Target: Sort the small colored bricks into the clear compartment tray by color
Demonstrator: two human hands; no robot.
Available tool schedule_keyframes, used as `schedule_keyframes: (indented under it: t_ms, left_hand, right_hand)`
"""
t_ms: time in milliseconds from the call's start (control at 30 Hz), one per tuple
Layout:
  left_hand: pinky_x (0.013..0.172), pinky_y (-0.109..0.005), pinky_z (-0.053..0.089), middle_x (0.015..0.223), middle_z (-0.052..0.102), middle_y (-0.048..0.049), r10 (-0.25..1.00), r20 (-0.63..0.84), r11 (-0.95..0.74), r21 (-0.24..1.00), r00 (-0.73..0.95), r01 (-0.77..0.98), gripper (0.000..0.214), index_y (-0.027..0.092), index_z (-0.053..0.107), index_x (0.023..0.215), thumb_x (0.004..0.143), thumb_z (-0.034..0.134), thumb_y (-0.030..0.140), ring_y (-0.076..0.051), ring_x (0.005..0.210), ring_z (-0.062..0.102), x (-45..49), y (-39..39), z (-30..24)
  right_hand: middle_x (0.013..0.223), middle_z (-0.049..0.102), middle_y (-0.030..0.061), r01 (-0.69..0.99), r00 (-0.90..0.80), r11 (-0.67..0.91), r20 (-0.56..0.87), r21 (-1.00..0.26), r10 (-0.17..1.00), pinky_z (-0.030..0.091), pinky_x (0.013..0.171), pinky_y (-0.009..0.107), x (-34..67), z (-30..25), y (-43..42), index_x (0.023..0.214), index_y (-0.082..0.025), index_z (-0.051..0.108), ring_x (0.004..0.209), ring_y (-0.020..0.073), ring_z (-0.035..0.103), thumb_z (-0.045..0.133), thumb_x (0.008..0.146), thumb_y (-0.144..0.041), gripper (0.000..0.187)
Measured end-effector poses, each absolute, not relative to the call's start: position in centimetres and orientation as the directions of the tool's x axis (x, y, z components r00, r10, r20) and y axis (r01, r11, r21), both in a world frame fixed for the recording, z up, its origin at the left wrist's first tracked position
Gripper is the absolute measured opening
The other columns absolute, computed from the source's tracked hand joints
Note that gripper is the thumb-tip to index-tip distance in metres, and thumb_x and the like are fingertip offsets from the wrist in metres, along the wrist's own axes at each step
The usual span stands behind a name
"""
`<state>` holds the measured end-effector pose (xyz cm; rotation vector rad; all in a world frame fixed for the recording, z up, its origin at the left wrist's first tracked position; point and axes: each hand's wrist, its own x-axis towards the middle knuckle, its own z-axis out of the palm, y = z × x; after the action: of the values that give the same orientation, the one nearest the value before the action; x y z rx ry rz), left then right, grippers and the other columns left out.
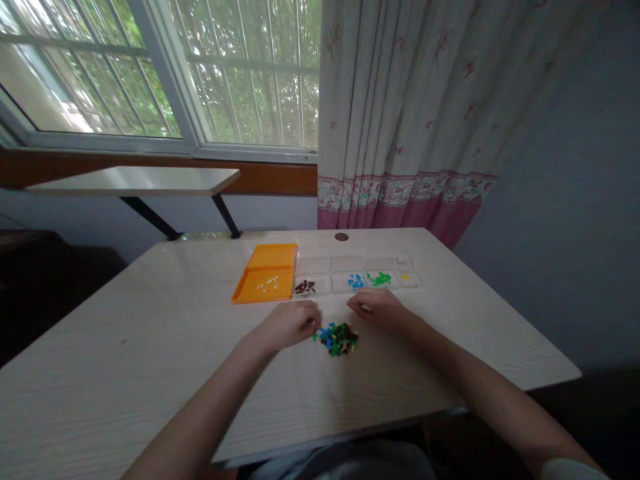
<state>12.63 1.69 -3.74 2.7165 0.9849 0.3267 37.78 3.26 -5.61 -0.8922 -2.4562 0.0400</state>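
Note:
A mixed pile of tiny plastic pieces, green, blue, brown and cream, lies on the table in front of me. At the pile's left edge, by some blue pieces, is my left hand, its fingers curled in a pinch; whatever they hold is too small to make out. My right hand hovers just above and right of the pile, near the clear boxes, its fingers also bent together with any contents hidden. Green pieces and blue pieces sit in the clear compartments just beyond it.
An open orange box holds several white pieces. Beside it, a clear box contains brown pieces; a yellow piece lies in the rightmost one. A raised shelf stands at the back left. Behind the table hangs a curtain.

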Motion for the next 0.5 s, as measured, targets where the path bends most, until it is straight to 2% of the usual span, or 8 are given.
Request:
schedule_keyframes:
  t_ms: [500]
  left_hand:
    - [0.060,-0.020,0.039,0.076,0.060,-0.0008,0.666,0.122,-0.735,0.277,0.736,0.619,0.014,0.019,0.061,0.076,0.073,0.049,0.014,-0.012,0.068,0.056,13.02,1.61,-3.76]
  right_hand:
    - [0.074,0.064,0.0024,0.591,-0.650,0.775,0.436,-0.224,0.622,0.040,0.059,0.018,37.24,-5.41,2.73,0.080,-0.019,0.063,0.066,0.0105,0.057,0.050,0.081,-0.021,0.013]
